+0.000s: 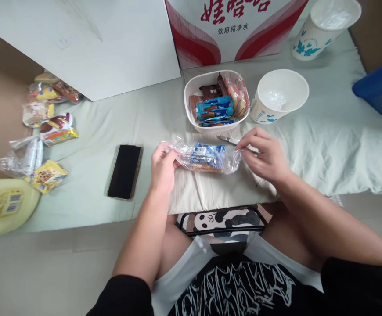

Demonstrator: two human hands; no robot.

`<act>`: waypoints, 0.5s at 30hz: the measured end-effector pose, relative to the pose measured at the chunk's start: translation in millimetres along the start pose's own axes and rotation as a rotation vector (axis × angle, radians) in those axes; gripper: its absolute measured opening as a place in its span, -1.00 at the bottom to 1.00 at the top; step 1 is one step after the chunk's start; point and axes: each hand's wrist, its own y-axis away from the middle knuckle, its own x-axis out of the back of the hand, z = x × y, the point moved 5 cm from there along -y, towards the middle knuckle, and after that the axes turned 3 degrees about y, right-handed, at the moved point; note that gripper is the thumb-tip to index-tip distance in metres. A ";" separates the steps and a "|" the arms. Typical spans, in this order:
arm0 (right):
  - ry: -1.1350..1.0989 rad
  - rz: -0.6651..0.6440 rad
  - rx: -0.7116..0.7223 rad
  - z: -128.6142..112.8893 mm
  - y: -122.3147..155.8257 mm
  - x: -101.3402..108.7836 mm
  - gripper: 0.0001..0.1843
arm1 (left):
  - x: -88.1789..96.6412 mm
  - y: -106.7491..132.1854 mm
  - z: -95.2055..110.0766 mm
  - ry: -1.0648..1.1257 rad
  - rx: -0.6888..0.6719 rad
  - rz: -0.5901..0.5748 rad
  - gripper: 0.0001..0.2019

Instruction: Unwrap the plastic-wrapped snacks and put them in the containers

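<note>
A clear plastic bag (183, 159) lies stretched between my hands, just above or on the cloth. Inside it shows a snack in a blue wrapper (207, 154), with a brownish underside. My left hand (163, 166) is closed on the bag's left end. At the other end, my right hand (264, 153) pinches the twisted plastic. Partly under the right fingers lies a slim metal-coloured tool, perhaps a knife (228, 139). Behind the bag stands a white plastic tub (188, 94) filled with several wrapped snacks (215, 107).
A phone (125, 171) lies left of my hands. Two paper cups (281, 103) with clear plastic inside stand to the right. Wrapped snacks (57, 129) and a yellowish jug (8, 206) are at far left. A white box (228, 33) and a white panel (112, 48) border the back.
</note>
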 end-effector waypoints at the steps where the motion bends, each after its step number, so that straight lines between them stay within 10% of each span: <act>1: 0.052 0.021 -0.056 6.0 -1.3 4.7 -0.78 | 4.9 -2.2 -0.8 -0.034 0.010 0.024 -0.83; 7: 0.222 0.096 -0.201 17.2 -2.0 22.9 -0.73 | 25.6 -9.0 5.4 -0.302 -0.225 0.121 -0.81; 11: 0.123 0.025 -0.015 -5.4 1.0 15.7 -0.65 | 8.8 2.6 23.6 -0.625 -0.793 -0.125 -0.52; 15: 0.146 -0.103 0.110 -17.9 2.5 0.4 -0.57 | 3.0 6.5 19.1 -0.933 -0.844 -0.304 -0.75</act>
